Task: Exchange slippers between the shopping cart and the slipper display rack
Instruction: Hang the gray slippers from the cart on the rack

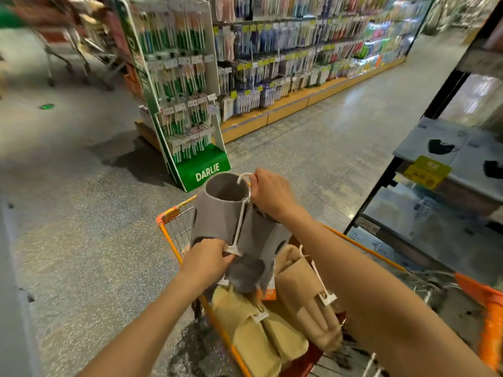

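Above the orange shopping cart (174,247) I hold the grey slippers (217,213): my right hand (270,195) fingers pinch the white hanger hook (243,177), my left hand (208,258) grips their lower end

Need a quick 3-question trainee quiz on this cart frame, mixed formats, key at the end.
1. True or false: the grey slipper pair is lying flat in the shopping cart.
2. Which hand pinches the white hanger hook?
A. left hand
B. right hand
C. neither
3. Fill in: the slippers still lying in the cart, such as the beige slipper pair, are ____ in colour.

Key:
1. False; both hands hold it up above the cart.
2. B; the left hand grips the pair's lower end.
3. Beige.
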